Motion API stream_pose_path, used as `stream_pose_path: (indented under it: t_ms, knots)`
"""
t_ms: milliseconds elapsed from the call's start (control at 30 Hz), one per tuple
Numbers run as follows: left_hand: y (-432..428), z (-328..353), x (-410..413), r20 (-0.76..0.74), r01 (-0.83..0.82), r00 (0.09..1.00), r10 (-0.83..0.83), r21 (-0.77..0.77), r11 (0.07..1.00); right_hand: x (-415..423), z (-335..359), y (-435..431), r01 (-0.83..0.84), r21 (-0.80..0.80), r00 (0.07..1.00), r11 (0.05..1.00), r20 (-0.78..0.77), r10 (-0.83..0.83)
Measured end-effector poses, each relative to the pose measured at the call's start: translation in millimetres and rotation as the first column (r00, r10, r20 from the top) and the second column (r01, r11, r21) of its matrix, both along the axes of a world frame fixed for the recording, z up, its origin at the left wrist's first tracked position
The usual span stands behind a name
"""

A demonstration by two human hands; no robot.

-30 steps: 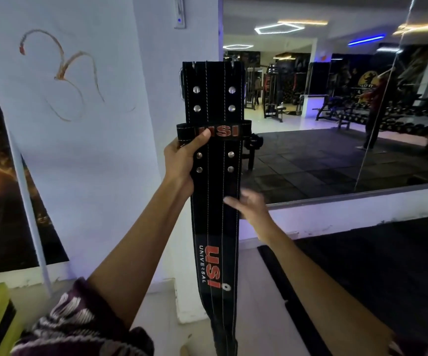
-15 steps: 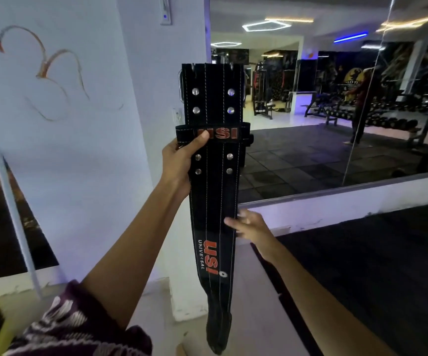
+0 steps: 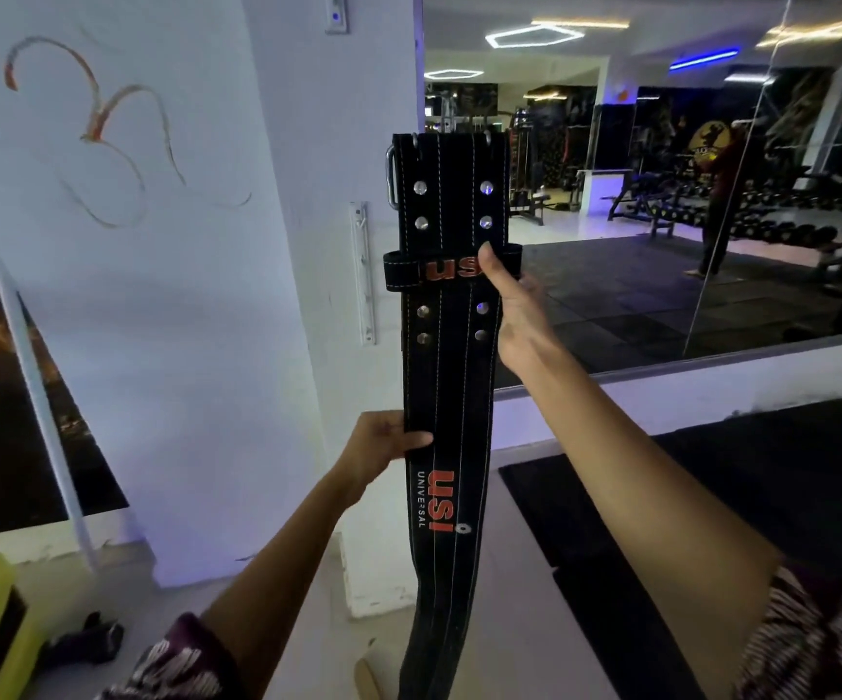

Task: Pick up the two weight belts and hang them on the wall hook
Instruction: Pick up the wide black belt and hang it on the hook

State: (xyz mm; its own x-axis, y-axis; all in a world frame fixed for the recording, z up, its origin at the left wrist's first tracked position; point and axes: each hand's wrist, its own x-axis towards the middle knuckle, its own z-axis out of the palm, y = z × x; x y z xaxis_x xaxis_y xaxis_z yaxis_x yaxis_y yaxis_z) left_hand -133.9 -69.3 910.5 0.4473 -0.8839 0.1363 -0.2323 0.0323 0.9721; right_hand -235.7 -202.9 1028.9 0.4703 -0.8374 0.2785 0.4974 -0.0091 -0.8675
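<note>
Fingers (image 3: pixel 416 439) of the left hand (image 3: pixel 378 447) are seen clamped on the left edge of the black weight belt (image 3: pixel 451 386), just above the lower red logo; the thumb lies across the front face and the other fingers are hidden behind the leather. The right hand (image 3: pixel 517 315) is clamped on the right edge higher up, at the keeper loop (image 3: pixel 451 269), with its thumb pressed on the loop's front. The belt is held upright in the air between the two hands, its long axis vertical, buckle (image 3: pixel 391 176) end uppermost and the tail hanging toward the floor; whether a second belt lies behind it cannot be told, though several stitched layers show along the lower tail. A white wall rack (image 3: pixel 364 272) is fixed to the pillar (image 3: pixel 328 159) just left of the belt's upper half; its prongs are too faint to be made out clearly. The buckle end is judged the part to be carried leftward onto that rack; the right hand, being higher, is the nearer to the buckle, while the left hand steadies the hanging length; a sideways shift toward the pillar is what the hanging seems to call for.
</note>
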Motion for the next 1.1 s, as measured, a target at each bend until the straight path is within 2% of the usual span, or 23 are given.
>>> stream_pose_path:
  t_ms: [167,233,300,333,367,400,467,533,600,733,800,900,1000,1033,1100]
  knots:
    - [-7.9,10.1,2.0,-0.115,-0.091,0.991,0.072,-0.172,0.981,0.4,2.9,4.5,-0.023,0.009,0.999,1.0,-0.041,0.023]
    - [4.5,-29.5,-1.2,-0.066,-0.088,0.994,0.085,-0.033,0.996,-2.1,5.7,7.6,-0.021,0.0,0.997,1.0,-0.078,0.021]
    - [21.0,-66.0,-3.8,0.067,-0.005,0.998,-0.01,0.223,0.975,-4.0,5.3,7.3,-0.02,-0.013,0.993,1.0,-0.115,0.019]
    - [24.3,-69.5,-2.3,0.117,0.015,0.992,-0.053,0.301,0.953,-4.9,4.5,6.0,-0.022,-0.008,0.992,1.0,-0.121,0.021]
    - [23.5,-61.1,0.4,0.134,0.015,0.989,-0.058,0.305,0.952,-6.1,4.0,5.0,-0.024,-0.007,0.992,1.0,-0.128,0.023]
    - [20.5,-42.9,1.5,0.113,0.002,0.993,-0.031,0.246,0.969,-6.9,3.2,3.5,-0.023,-0.01,0.99,1.0,-0.136,0.022]
    - [12.7,12.0,3.2,-0.012,-0.049,0.999,0.049,0.01,0.999,-7.0,0.7,2.2,-0.027,-0.006,0.989,1.0,-0.143,0.026]
    - [5.4,66.8,-2.4,-0.055,-0.071,0.997,0.061,-0.214,0.974,-5.0,-3.7,4.7,-0.075,-0.032,0.99,0.997,-0.126,0.07]
    - [-1.9,92.3,-12.5,-0.079,-0.128,0.991,0.109,-0.321,0.938,-3.6,-7.5,8.1,-0.101,-0.094,0.987,0.99,-0.136,0.088]
    - [-9.9,92.3,-25.3,-0.2,-0.242,0.964,0.173,-0.407,0.881,-15.1,-17.4,6.4,-0.121,-0.201,0.986,0.972,-0.138,0.094]
    - [-11.2,89.4,-29.7,-0.245,-0.258,0.956,0.164,-0.428,0.866,-25.5,-36.0,7.5,-0.124,-0.242,0.975,0.962,-0.212,0.073]
    - [-13.4,94.7,-35.2,-0.303,-0.266,0.944,0.129,-0.474,0.839,-42.8,-94.0,7.5,-0.198,-0.181,0.935,0.963,-0.33,0.13]
    - [-11.7,101.4,-34.5,-0.304,-0.264,0.945,0.119,-0.496,0.827,-68.0,-153.9,15.9,-0.334,-0.127,0.819,0.934,-0.53,0.221]
    - [-11.1,103.0,-34.1,-0.304,-0.262,0.946,0.116,-0.498,0.826,-72.4,-162.9,17.8,-0.348,-0.12,0.797,0.93,-0.56,0.226]
    - [-10.2,104.2,-34.8,-0.298,-0.251,0.949,0.105,-0.509,0.824,-70.8,-161.3,20.2,-0.308,-0.146,0.825,0.94,-0.533,0.187]
